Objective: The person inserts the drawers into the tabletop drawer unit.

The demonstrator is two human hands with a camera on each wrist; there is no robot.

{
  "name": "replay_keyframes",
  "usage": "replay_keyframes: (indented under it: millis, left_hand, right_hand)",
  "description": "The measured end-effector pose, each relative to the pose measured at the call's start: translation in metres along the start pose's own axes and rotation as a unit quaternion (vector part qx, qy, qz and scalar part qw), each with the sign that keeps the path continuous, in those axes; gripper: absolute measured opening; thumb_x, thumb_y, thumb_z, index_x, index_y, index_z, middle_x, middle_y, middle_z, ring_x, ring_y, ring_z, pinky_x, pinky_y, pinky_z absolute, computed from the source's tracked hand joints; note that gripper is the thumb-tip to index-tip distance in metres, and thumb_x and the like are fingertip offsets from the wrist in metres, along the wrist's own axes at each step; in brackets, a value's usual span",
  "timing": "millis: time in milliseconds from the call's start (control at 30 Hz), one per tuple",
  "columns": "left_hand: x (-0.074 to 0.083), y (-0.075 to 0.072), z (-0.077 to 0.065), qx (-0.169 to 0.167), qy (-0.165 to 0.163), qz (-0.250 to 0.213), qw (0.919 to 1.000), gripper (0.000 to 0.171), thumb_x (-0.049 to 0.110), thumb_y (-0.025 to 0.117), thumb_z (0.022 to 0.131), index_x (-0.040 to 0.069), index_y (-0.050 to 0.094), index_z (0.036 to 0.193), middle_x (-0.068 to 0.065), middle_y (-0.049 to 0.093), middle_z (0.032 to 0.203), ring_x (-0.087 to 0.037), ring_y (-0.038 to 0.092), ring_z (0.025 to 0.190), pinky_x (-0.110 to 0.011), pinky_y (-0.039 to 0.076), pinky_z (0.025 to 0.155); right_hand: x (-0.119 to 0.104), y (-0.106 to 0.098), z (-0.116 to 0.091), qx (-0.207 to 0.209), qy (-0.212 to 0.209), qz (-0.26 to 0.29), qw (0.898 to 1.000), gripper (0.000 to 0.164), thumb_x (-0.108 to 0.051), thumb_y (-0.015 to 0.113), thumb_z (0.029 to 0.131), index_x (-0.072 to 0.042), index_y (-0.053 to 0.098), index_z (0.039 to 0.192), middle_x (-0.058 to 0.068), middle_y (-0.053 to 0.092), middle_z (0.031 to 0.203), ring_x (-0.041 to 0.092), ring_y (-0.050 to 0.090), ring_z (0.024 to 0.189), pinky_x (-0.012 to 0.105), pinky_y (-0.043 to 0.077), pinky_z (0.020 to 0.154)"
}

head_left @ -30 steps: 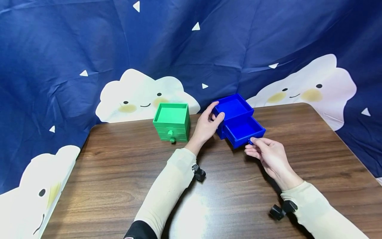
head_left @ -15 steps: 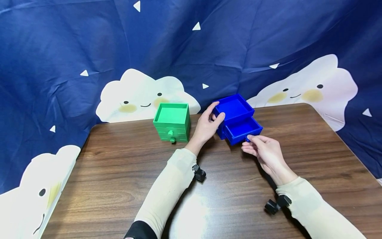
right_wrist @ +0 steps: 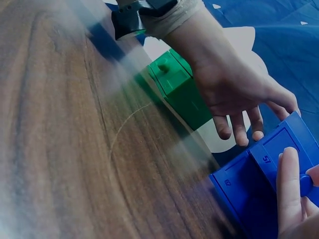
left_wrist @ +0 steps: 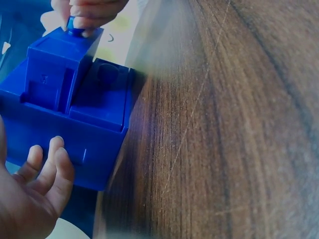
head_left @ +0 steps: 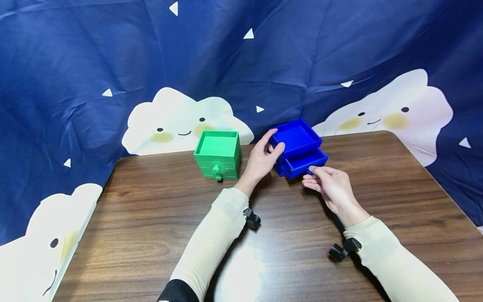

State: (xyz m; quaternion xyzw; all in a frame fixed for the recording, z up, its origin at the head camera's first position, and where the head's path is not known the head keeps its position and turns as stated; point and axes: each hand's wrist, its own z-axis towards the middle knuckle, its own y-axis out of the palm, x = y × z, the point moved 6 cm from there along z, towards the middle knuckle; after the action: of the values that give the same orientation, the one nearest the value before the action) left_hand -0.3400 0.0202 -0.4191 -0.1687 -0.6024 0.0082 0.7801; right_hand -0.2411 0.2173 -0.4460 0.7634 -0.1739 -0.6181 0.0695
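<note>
A small blue drawer cabinet with an open tray on top stands near the table's back edge, turned at an angle. Its upper drawer is partly pulled out, with no contents showing inside. My left hand holds the cabinet's left side, thumb near the front corner and index finger at the top rim. With thumb and fingers, my right hand pinches the round knob on the drawer front. Below that drawer, the lower drawer sits flush in the cabinet, as the left wrist view shows.
Left of my left hand stands a green drawer cabinet with a top tray and two knobbed drawers, both pushed in. Everything rests on a brown wooden table. A dark blue curtain with white clouds hangs right behind it.
My right hand has moved back and left with the knob, and the blue drawer has slid further into the cabinet. My left hand and the green cabinet have stayed put.
</note>
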Motion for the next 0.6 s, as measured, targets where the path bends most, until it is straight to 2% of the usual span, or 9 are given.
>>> replay_keyframes:
  millis: [600]
  left_hand:
    - [0.002,0.0,0.0,-0.002,0.005,-0.007,1.0,0.057,0.031,0.069,0.106,0.022,0.053,0.16,0.003,0.049,0.092,-0.008,0.055,0.064,-0.019,0.05,0.064]
  right_hand:
    - [0.0,0.008,0.014,0.002,-0.001,0.007,1.0,0.025,-0.002,0.059,0.108,-0.008,0.075,0.089,0.005,0.077,0.073,0.012,0.079,0.066,0.026,0.066,0.071]
